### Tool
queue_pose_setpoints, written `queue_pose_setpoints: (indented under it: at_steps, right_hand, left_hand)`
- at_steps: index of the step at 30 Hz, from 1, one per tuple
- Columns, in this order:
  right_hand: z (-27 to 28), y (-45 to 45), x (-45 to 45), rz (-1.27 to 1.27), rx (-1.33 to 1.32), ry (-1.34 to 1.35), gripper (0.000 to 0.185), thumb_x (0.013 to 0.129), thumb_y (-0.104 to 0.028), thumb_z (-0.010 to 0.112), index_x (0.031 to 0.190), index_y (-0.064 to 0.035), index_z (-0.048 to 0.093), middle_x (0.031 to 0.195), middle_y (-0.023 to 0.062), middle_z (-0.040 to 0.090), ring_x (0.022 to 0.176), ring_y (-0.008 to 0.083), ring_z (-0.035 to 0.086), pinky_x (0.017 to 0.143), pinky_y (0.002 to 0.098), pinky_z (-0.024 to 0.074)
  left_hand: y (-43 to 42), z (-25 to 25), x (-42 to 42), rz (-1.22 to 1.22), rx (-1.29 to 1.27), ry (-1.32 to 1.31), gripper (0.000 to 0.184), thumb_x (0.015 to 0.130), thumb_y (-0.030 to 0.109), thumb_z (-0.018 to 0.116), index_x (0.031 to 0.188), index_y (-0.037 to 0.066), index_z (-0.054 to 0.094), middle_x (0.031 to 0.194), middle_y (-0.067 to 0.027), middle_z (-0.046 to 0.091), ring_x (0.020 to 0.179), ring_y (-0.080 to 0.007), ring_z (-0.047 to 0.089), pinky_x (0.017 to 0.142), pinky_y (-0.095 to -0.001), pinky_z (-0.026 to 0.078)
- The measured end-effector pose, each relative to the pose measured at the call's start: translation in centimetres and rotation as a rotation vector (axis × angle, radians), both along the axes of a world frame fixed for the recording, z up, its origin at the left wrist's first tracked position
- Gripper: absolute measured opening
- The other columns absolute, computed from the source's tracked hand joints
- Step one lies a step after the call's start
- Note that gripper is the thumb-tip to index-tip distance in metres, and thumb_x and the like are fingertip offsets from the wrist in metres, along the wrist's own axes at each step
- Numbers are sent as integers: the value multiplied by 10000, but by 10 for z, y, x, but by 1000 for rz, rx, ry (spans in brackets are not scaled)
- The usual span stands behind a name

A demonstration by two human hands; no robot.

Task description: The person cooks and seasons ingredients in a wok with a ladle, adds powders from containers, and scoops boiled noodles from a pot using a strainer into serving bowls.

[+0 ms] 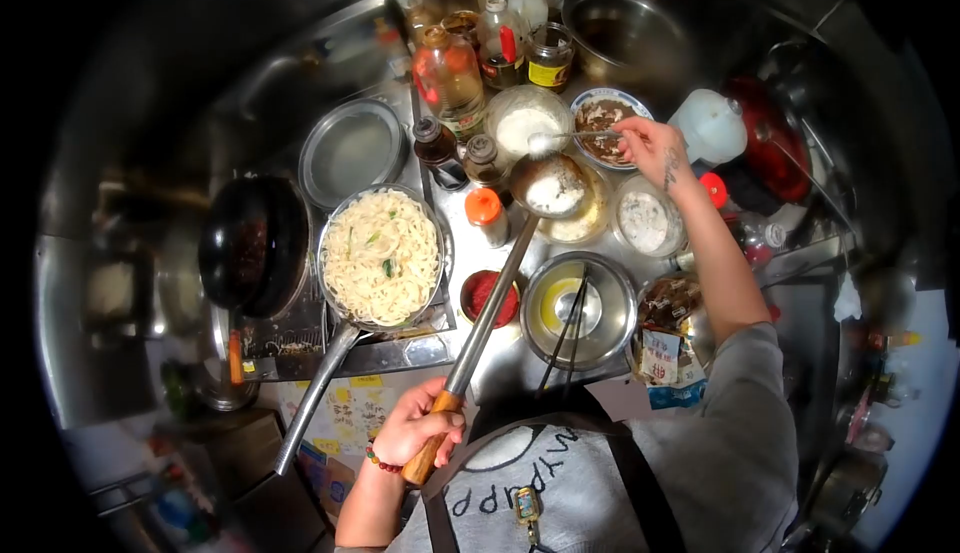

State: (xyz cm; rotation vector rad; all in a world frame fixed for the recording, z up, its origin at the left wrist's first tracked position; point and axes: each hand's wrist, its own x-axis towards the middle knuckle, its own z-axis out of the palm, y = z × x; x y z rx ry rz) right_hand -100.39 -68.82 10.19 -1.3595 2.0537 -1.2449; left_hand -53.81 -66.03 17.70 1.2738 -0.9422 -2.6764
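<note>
My left hand (418, 427) is wrapped round the wooden handle of a long ladle (490, 323). The ladle's bowl holds white powder (556, 193) and hangs over a bowl of pale yellowish stuff (583, 215). A small metal spoon (585, 135) is pinched in my right hand (650, 153); its tip, with white on it, is just above the ladle's bowl, in front of a bowl of white powder (528, 121). Right of the ladle stands another bowl of white powder (648, 218). The orange-capped shaker (487, 215) stands left of the ladle.
Noodles fill a long-handled pan (381, 258) on the left, near a black wok (255, 246). Bottles (449, 83) and jars stand at the back. Chopsticks (573, 323) rest in a steel bowl (626, 318). A small red bowl (490, 296) sits beside the ladle's handle.
</note>
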Motion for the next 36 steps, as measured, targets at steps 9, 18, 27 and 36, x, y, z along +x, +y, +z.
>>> queue_pose_setpoints:
  at_steps: [9,18,27,36]
  right_hand:
    - [-36,-27,19,-50,20,-150,200,858,-34,498,978,-20,657,750,105,666,639,160,637,603,269,523]
    - [-18,112,32,-155,154,408,204,848,-86,577,1035,-28,635,855,169,669,818,313,659,746,357,520]
    - [128,89,353,524,-62,272,222,803,-84,650,999,17,628,967,167,660,847,240,660,745,328,521]
    - [24,-69,690,394,352,-1240,305,958,-293,462,1043,-3,507,688,59,552,455,135,525,397,266,433]
  left_hand:
    - [7,6,7,-14,15,-40,219,773,-51,537,986,-16,506,637,-110,565,371,-144,505,335,-229,407]
    - [-6,33,59,-105,-12,16,273,710,-82,540,980,-54,513,606,-124,561,331,-138,482,298,-224,382]
    - [-25,59,252,226,-165,459,375,746,73,584,1064,-93,476,687,-180,563,469,-188,568,423,-255,466]
    - [-142,-56,371,330,-424,190,424,985,315,424,1310,44,453,1168,-58,560,924,-115,565,813,-231,463]
